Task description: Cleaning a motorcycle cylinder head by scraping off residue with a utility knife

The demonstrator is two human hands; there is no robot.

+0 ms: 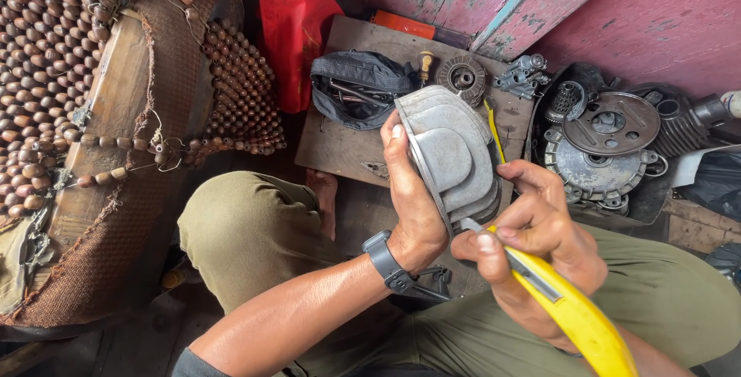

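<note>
My left hand (413,199) grips a grey metal engine cover (451,153) by its left rim and holds it upright over my lap. My right hand (536,230) holds a yellow utility knife (567,307). The knife's blade tip touches the lower rim of the cover. A dark watch sits on my left wrist. My knees in olive trousers are below both hands.
A wooden board (340,145) on the floor carries a black pouch of tools (359,87), a round toothed part (461,76) and a small metal fitting (521,74). Several round engine parts (610,142) lie in a pile at right. A beaded seat cover (54,76) is at left. A red cloth (289,22) hangs behind.
</note>
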